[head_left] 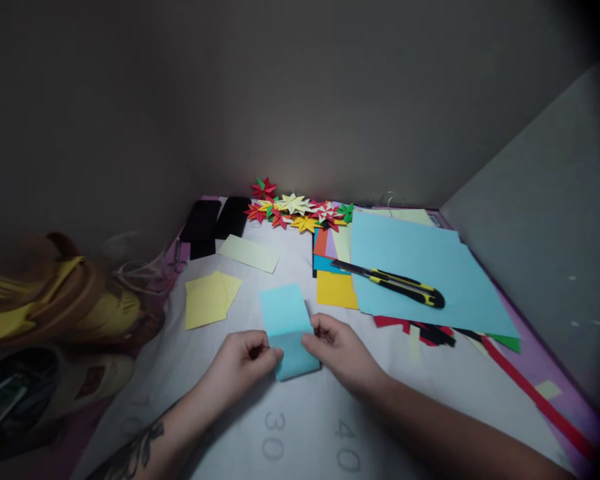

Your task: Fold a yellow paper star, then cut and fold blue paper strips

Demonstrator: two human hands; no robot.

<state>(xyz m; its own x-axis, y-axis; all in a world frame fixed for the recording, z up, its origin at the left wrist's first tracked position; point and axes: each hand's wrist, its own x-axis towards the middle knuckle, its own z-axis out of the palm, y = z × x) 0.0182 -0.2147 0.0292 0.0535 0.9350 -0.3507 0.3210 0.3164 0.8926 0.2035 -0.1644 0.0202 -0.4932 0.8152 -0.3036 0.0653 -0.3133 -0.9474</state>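
Note:
A light blue paper strip (289,310) with a crease across its middle is held low over the white surface. My left hand (250,360) pinches its left edge near the lower half, thumb on top. On the opposite edge, my right hand (333,343) grips the strip between thumb and curled fingers. The lower part of the strip looks darker than the upper part. Left of the strip lie yellow paper squares (205,302), and a pale green strip (250,253) rests beyond them.
Folded paper stars (305,223) line the back. At right, a utility knife (405,287) lies on large blue sheets (430,257), with coloured scraps (430,335) at their front edge. Black phone-like objects (203,221) are back left; pots (95,307) stand at far left.

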